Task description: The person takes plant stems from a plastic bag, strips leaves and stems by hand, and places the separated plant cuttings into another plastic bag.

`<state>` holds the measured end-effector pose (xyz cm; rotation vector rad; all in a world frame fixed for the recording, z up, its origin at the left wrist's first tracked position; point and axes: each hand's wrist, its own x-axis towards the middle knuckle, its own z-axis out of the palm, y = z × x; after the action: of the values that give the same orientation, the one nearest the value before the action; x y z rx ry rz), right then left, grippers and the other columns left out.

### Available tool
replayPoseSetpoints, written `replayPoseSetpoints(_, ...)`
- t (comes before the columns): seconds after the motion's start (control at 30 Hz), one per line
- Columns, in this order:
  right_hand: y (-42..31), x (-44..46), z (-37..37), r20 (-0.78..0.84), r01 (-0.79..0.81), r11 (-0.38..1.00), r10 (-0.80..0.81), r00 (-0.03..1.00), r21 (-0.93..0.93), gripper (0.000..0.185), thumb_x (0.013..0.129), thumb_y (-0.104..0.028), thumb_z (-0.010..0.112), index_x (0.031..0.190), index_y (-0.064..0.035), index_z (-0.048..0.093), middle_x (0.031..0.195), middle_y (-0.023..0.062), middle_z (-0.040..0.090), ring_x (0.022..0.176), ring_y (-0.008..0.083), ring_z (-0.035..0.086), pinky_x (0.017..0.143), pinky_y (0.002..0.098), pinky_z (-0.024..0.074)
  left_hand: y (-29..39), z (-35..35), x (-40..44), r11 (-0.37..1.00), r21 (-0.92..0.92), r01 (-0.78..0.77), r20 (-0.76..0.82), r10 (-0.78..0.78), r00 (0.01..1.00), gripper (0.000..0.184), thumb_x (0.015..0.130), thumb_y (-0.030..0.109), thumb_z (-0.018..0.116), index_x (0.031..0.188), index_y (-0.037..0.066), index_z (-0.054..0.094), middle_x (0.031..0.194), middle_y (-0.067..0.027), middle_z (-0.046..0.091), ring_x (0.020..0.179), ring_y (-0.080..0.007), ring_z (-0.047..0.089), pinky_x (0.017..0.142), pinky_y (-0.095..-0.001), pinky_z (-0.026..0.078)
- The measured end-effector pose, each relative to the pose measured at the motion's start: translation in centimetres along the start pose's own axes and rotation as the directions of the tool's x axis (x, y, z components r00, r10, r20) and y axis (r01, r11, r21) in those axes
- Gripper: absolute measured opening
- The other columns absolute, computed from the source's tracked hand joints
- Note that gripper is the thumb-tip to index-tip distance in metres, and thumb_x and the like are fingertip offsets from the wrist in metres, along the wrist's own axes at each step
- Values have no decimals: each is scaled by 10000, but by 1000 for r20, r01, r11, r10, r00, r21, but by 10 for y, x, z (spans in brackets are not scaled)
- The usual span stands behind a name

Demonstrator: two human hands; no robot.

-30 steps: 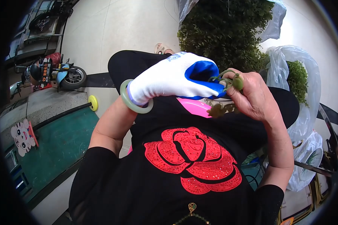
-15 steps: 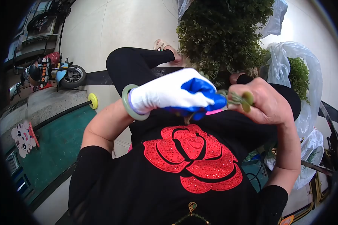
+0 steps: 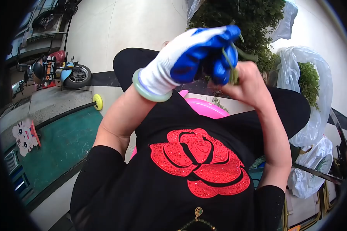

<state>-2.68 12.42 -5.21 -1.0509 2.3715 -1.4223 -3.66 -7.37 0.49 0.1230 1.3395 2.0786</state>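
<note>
My left hand (image 3: 196, 56), in a white glove with blue-coated fingers and a pale green bangle at the wrist, is closed on thin green stems (image 3: 234, 75) in front of my lap. Bare, my right hand (image 3: 250, 85) meets it from the right, its fingers closed round the same stems. The fingertips of both hands partly hide each other. Beyond them lies a large heap of leafy green plants (image 3: 254, 23).
A clear plastic bag (image 3: 322, 92) with more greens (image 3: 307, 82) stands at the right. Something pink and rounded (image 3: 206, 107) shows between my legs. At the left are a green board (image 3: 65, 142), a cartoon figure (image 3: 24, 136) and a scooter (image 3: 79, 76).
My gloved left hand has risen and turned, now showing its blue-coated side. My right hand has moved up and slightly left, back against the left after being a little apart.
</note>
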Motion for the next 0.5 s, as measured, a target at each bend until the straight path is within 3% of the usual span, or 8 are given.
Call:
replayPoseSetpoints(0.07,10,3,-11,64,-145,987,141,988,63,263,726,-178,721,929,-26,650,761,141,673,689,241,679,615,314,507,2,-17,5,956,-265,-124,-83,106,991,407,958,289,483,1306,76,484,864,-62,567,737,-161,567,672,-323,479)
replayPoseSetpoints(0.13,13,-10,-30,142,-325,887,294,945,329,172,763,-124,676,919,-54,657,713,123,670,644,200,675,615,296,512,8,-33,-7,985,22,-170,-223,171,960,382,938,301,525,1231,55,535,851,-58,575,737,-153,569,693,-303,478)
replayPoseSetpoints(0.2,7,-18,-42,10,-249,952,251,968,179,179,749,-103,675,920,-60,645,749,103,672,676,213,673,611,291,513,6,-51,-19,996,81,-35,-287,57,956,379,903,332,591,1125,25,605,822,-58,601,748,-133,580,710,-259,475)
replayPoseSetpoints(0.23,4,-22,-42,-101,-122,990,115,988,-73,177,724,-93,673,895,-70,629,727,84,652,667,217,658,589,303,506,8,-54,-22,946,242,215,-256,-151,955,380,898,345,594,1094,20,623,796,-57,613,739,-128,587,697,-259,473)
replayPoseSetpoints(0.27,-2,-23,-40,-167,-6,942,-53,985,-334,179,700,-84,670,870,-80,614,705,65,631,659,220,643,568,314,499,10,-57,-24,809,402,428,-261,-347,901,383,894,357,597,1062,16,640,770,-56,624,730,-123,593,685,-259,472)
replayPoseSetpoints(0.37,-14,-27,-29,-3,136,742,-182,983,-657,175,694,-116,586,868,-131,567,662,20,476,598,181,536,521,327,425,2,-97,-28,244,898,367,-393,67,917,347,899,335,580,949,4,670,739,-52,643,691,-108,597,665,-251,470)
replayPoseSetpoints(0.47,-18,-22,-16,70,189,669,-201,977,-719,180,729,-178,564,897,-114,574,681,6,470,617,159,526,526,298,405,37,-66,-11,577,752,318,-417,42,908,322,881,295,575,897,-10,679,799,-73,679,713,-102,612,694,-249,483)
replayPoseSetpoints(0.5,-20,-18,-13,62,190,672,-211,976,-715,181,728,-174,564,897,-110,574,679,7,468,617,159,526,526,299,405,38,-42,-6,527,790,314,-356,-23,934,346,886,311,585,901,-22,675,813,-75,683,744,-110,625,706,-254,486)
